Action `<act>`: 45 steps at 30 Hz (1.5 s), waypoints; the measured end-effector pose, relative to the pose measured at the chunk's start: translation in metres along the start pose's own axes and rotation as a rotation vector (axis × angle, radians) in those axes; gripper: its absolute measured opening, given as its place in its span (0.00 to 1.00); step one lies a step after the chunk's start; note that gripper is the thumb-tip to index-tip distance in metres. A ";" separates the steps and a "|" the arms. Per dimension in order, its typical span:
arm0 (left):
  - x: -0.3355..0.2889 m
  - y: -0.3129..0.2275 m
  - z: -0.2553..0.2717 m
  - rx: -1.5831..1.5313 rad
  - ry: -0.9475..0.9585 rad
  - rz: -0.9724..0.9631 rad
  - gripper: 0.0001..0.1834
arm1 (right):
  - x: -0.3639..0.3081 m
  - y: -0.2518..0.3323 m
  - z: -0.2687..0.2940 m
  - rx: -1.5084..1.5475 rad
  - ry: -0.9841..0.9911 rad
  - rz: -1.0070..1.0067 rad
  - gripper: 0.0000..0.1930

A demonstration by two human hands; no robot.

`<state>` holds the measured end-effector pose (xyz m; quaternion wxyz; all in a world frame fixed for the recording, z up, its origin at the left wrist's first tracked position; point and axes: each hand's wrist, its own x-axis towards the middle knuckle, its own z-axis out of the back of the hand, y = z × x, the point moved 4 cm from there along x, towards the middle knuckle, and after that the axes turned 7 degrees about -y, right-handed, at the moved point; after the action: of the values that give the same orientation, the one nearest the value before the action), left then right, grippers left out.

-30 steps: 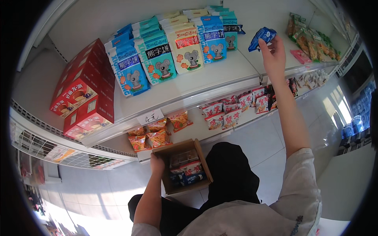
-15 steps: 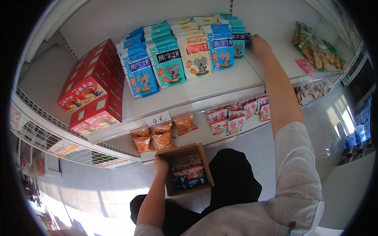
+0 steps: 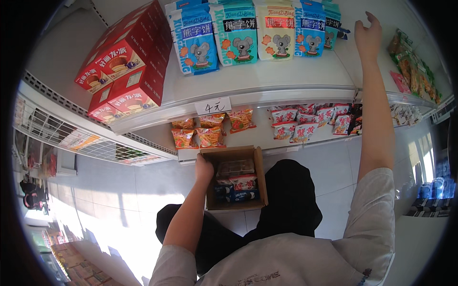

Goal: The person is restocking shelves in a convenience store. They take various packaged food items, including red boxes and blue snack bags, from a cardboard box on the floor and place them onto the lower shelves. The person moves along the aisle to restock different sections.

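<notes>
My left hand (image 3: 204,168) grips the left rim of an open cardboard box (image 3: 260,178) at my knees. Inside lie a clear plastic tray of food (image 3: 236,167), a red-and-white snack bag (image 3: 244,182) and dark blue packets (image 3: 246,195). Up over the shelf, my right hand (image 3: 368,39) is raised with its fingers apart and nothing in them. Left of it, a dark blue packet (image 3: 343,33) pokes out beside a teal biscuit bag (image 3: 329,40). Blue (image 3: 194,45), teal and cream biscuit bags stand in a row farther left.
Stacked red boxes (image 3: 136,90) fill the shelf's left end. Green-topped food packs (image 3: 415,71) lie at its right. On the lower shelf are orange snack bags (image 3: 210,137) and red-and-white bags (image 3: 303,132). A price card (image 3: 213,106) hangs on the shelf edge (image 3: 286,95).
My right hand has drawn away from the dark blue packet beside the teal bag, moving right, and its fingers have opened. My left hand still holds the box. The view has tilted down.
</notes>
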<state>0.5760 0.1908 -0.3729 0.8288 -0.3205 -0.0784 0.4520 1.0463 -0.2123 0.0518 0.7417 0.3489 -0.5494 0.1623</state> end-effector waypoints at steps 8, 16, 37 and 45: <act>-0.002 0.002 0.006 0.026 -0.001 0.013 0.17 | -0.195 0.200 0.115 1.026 0.413 -0.316 0.06; 0.000 0.000 0.005 0.021 0.020 -0.007 0.17 | -0.501 0.281 0.055 0.111 1.742 0.591 0.13; -0.014 0.004 -0.001 -0.084 0.078 -0.035 0.27 | -0.418 0.246 0.119 0.443 1.696 0.353 0.07; -0.037 -0.012 -0.002 -0.131 0.148 -0.151 0.30 | -0.278 0.129 0.132 0.306 1.078 0.109 0.07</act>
<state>0.5638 0.1558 -0.3618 0.8411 -0.3999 -0.0703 0.3574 0.7779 -0.1733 -0.1418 0.8492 0.2912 -0.0800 0.4332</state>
